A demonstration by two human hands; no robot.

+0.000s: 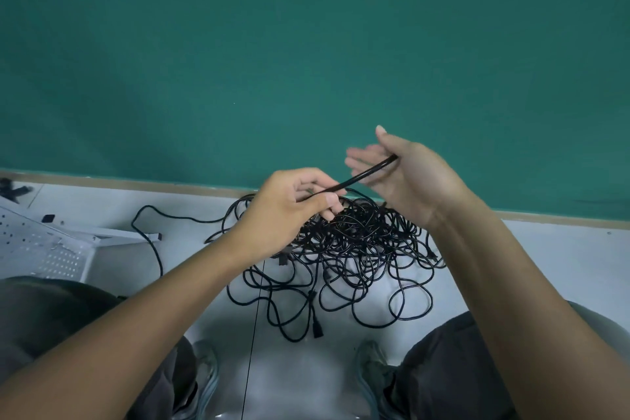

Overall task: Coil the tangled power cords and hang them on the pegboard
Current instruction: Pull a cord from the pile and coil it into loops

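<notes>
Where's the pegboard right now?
In the head view the white pegboard lies flat on the floor at the far left, left of the tangled cords and beyond the person's left knee.

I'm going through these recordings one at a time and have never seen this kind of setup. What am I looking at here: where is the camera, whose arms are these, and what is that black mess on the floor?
There is no machine here. A person wears one wide-angle camera on the head, so the single picture looks forward and down past their own arms, knees and shoes.

On the pale floor, against a green wall, lies a pile of tangled black power cords. At the left edge lies a white pegboard, seemingly flat on the floor.

One stretch of cord is raised between the hands. The left hand pinches it between thumb and fingers. The right hand is held open, and the cord runs across its palm; no firm grip shows there.

No cord looks coiled or hung yet.
</notes>
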